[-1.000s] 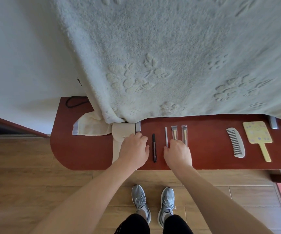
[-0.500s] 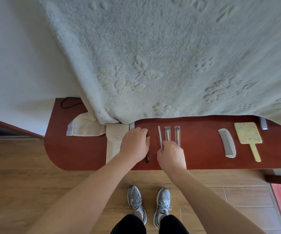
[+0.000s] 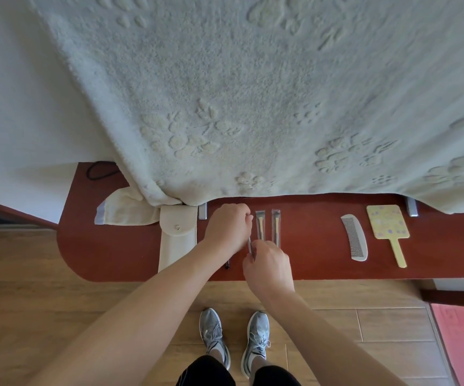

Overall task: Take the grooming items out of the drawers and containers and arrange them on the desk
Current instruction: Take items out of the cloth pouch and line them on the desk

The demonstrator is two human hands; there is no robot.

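On the red desk [image 3: 308, 263], my right hand [image 3: 269, 266] pinches the near end of a thin silver tool [image 3: 249, 245]. My left hand [image 3: 228, 227] is curled, and its fingertips pinch the tool's far end. Under my left wrist only the tip of a black pen [image 3: 227, 264] shows. Two wrapped brushes [image 3: 260, 228] [image 3: 276, 228] lie side by side just right of the tool. Left of my hands lies a cream snap pouch [image 3: 177, 238]. Farther right are a white comb [image 3: 354, 237] and a yellow hand mirror [image 3: 387, 225].
A thick pale blanket [image 3: 253, 93] hangs over the back of the desk and hides what is behind it. A folded cloth [image 3: 122, 210] and a black loop [image 3: 99, 171] lie at the desk's left end. Metal brackets [image 3: 203, 211] [image 3: 411, 210] show under the blanket's edge. Wooden floor lies below.
My left hand moved right from the pouch, over the pen, to the silver tool's far end. My right hand shifted left from the brushes and took hold of the tool's near end.
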